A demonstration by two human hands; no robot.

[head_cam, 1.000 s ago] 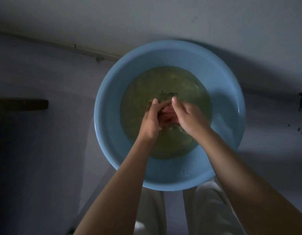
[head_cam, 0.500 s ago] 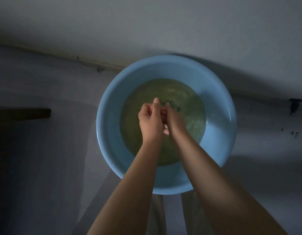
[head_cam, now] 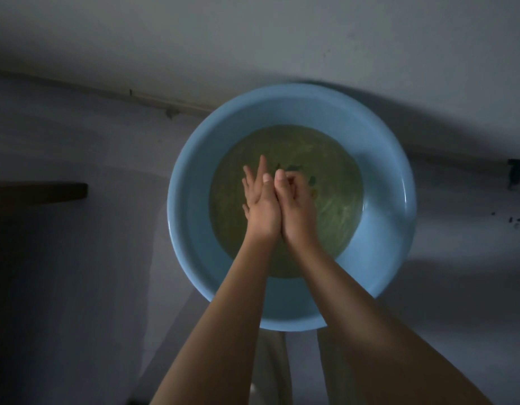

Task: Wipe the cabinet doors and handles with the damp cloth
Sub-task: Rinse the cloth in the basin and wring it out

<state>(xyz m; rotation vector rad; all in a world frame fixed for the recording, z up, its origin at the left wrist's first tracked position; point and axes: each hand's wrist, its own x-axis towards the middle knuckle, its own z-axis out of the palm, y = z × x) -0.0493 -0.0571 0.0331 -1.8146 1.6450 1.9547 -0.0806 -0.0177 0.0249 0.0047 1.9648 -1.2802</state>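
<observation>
A round blue basin [head_cam: 191,200] stands on the floor and holds murky greenish water [head_cam: 334,182]. Both my hands are pressed together palm to palm above the water in the basin's middle. My left hand [head_cam: 260,206] has its fingers stretched out straight against the right one. My right hand [head_cam: 296,206] has its fingers curled. The cloth is hidden between the palms and I cannot see it. Some dark bits [head_cam: 293,168] show in the water just beyond my fingertips. No cabinet door or handle is in view.
A pale wall runs along the top and meets the floor at a dark seam. A dark wooden edge [head_cam: 39,194] juts in from the left. A small dark fitting [head_cam: 517,173] and specks lie at the right. My light trousers [head_cam: 270,369] are below the basin.
A reddish bundle showed between my hands a second ago. The hands have since closed together palm to palm, my left fingers have straightened, and the bundle is covered.
</observation>
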